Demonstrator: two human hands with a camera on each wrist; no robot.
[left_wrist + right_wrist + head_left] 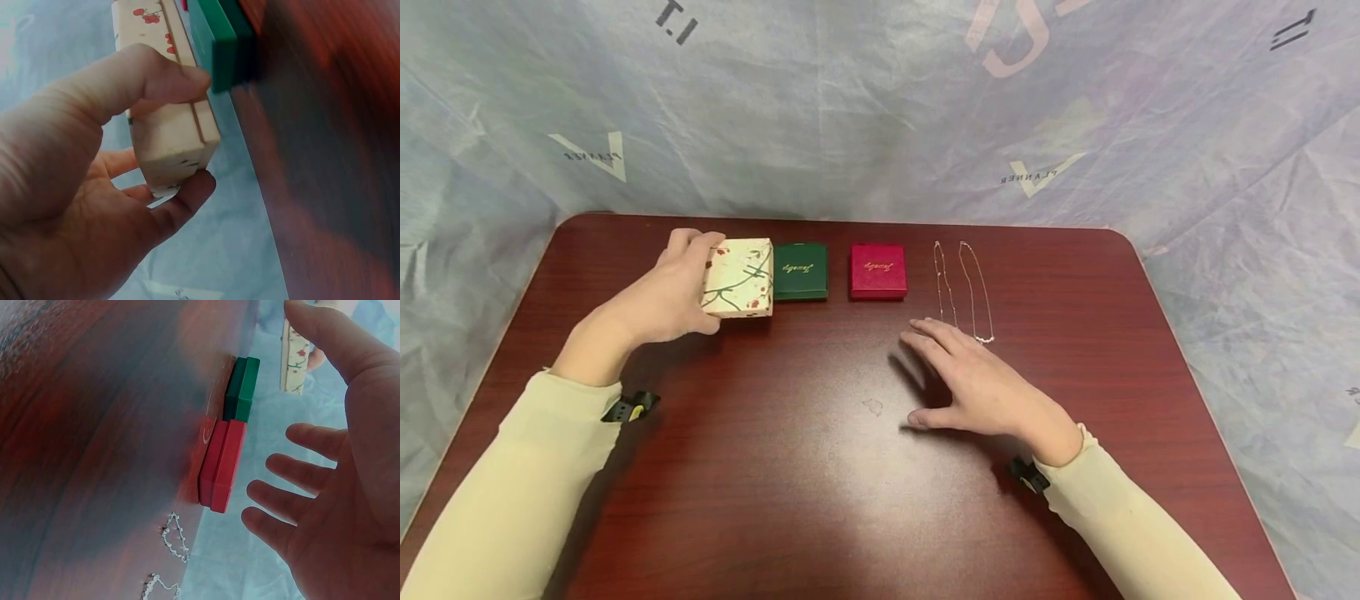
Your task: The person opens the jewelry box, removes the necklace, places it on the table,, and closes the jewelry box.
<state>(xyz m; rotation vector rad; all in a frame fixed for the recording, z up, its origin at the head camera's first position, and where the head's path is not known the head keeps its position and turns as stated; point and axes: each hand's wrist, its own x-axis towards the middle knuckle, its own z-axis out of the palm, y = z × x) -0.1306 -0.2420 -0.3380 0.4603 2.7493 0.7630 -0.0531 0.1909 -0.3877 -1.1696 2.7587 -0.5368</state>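
Observation:
My left hand [673, 287] grips a cream box with a branch and red flower print [741, 279], thumb on the near side and fingers over the far side. In the left wrist view the floral box [172, 128] is raised off the table, its lid seam showing. Just right of it lies a closed green jewelry box [801, 272] with gold lettering. My right hand [981, 383] hovers over the table with fingers spread and nothing in them. Beyond its fingertips lie two thin necklaces, a beaded one [939, 275] and one with a small pendant bar [985, 338].
A closed red jewelry box [877, 272] stands between the green box and the necklaces, near the back edge. The dark reddish wooden table [820, 483] has rounded far corners. A grey printed cloth [850, 117] hangs behind it and along the sides.

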